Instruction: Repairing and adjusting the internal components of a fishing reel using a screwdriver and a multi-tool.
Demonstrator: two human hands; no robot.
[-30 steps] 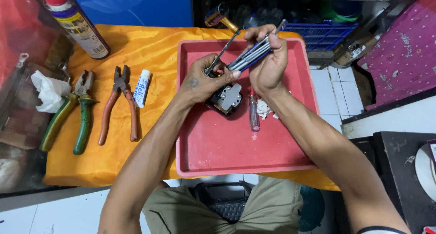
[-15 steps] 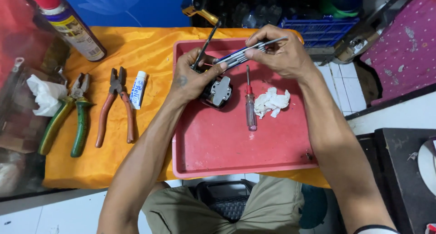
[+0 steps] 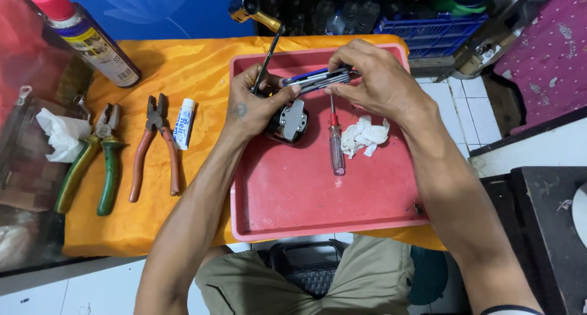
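Over the red tray, both my hands hold a folding multi-tool with a blue body and several metal keys. My left hand grips its left end, where one long key sticks up and away. My right hand closes over the right end. Below my left hand a dark metal pedal-like part lies in the tray. A screwdriver with a clear handle and a crumpled white tissue lie beside it.
On the orange cloth lie green-handled pliers, orange-handled pliers and a small white tube. A spray can stands at the back left. A brass-tipped tool and a blue crate sit behind the tray.
My hands lowered the multi-tool toward the tray and turned it level. The right hand slid along it, uncovering the screwdriver and the tissue.
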